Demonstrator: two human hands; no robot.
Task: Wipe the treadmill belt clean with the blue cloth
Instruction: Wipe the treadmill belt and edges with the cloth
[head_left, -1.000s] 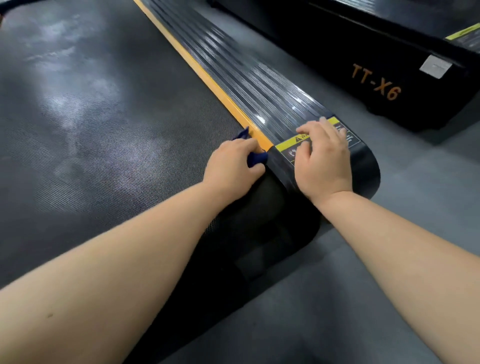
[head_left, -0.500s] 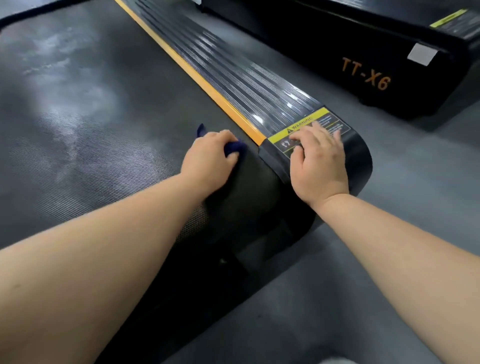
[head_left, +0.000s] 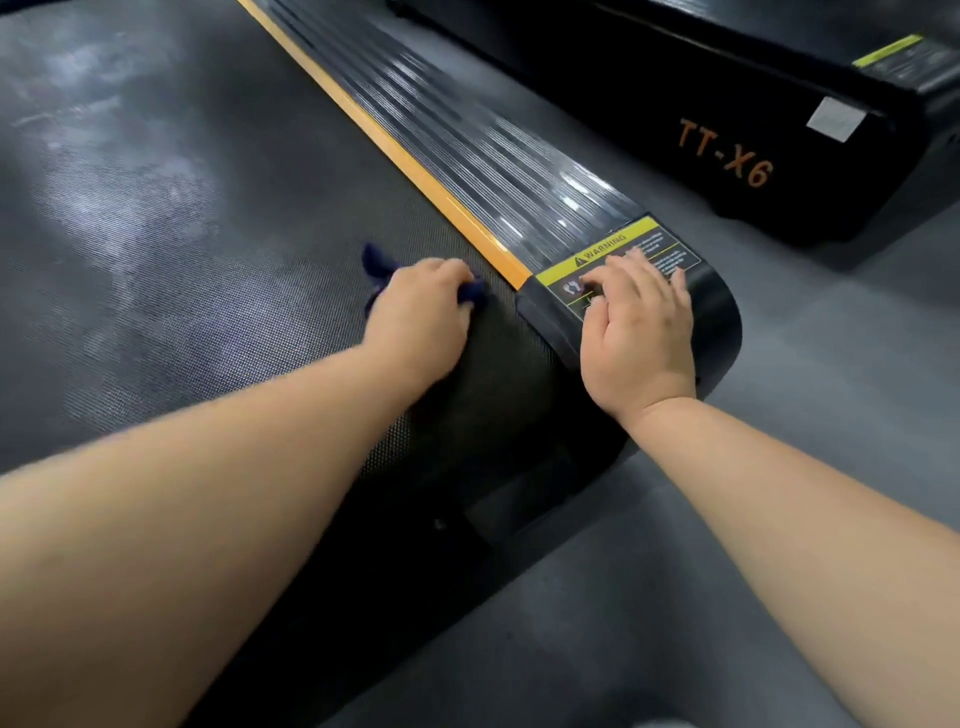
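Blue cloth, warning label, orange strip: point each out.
blue cloth (head_left: 375, 264): head view, loose upper-left corner
warning label (head_left: 602, 249): head view, yellow WARNING band
orange strip (head_left: 397, 153): head view, middle of its length

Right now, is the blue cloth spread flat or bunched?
Bunched. The blue cloth is wadded in the left hand on the treadmill belt; only small tufts stick out around that hand.

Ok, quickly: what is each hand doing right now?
Left hand: grips the blue cloth on the treadmill belt.
Right hand: open, resting on the warning label.
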